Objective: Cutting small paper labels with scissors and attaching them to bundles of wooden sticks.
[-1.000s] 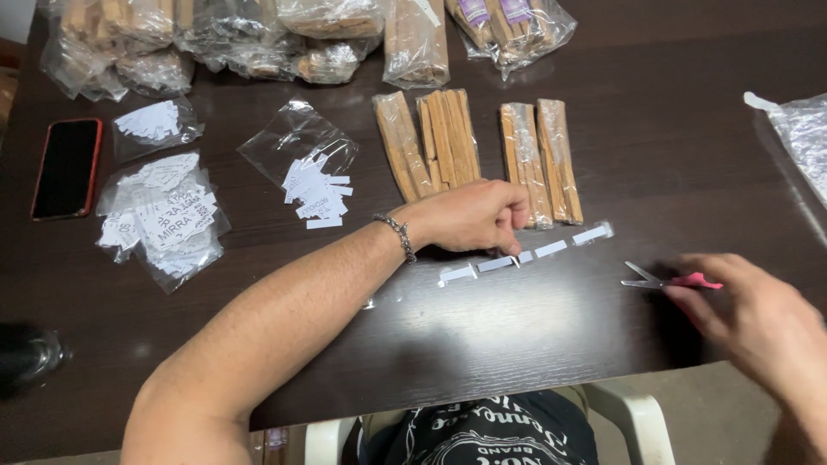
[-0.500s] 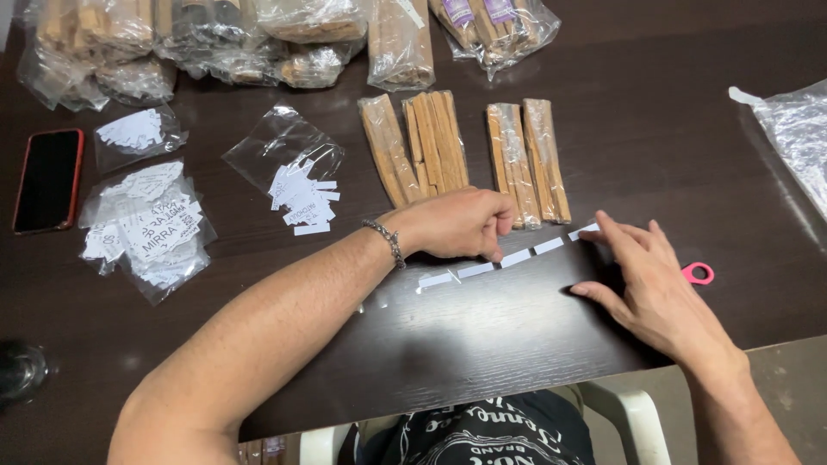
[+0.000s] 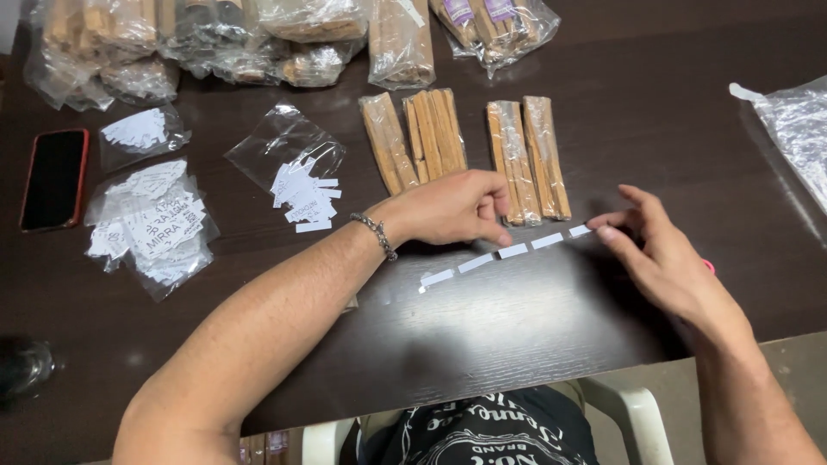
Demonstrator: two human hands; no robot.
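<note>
My left hand [image 3: 455, 207] rests on the dark table with fingers curled, its fingertips pressing beside a row of small white paper labels [image 3: 513, 251]. At the right end of that row, my right hand [image 3: 662, 255] touches the last label [image 3: 580, 231] with its fingertips, fingers spread. A pink scissor handle [image 3: 709, 266] peeks out from under the right hand. Just beyond the labels lie several clear-wrapped bundles of wooden sticks [image 3: 527, 158].
A clear bag of white labels [image 3: 297, 176] and two more label bags [image 3: 153, 226] lie at left, beside a red-cased phone [image 3: 53, 179]. More bagged sticks [image 3: 215, 43] line the far edge. Crumpled plastic [image 3: 797, 129] sits at right. The table edge [image 3: 517, 379] is near me.
My right hand has left the scissors lying on the table and moved left to the right end of the label row. The left hand stayed put.
</note>
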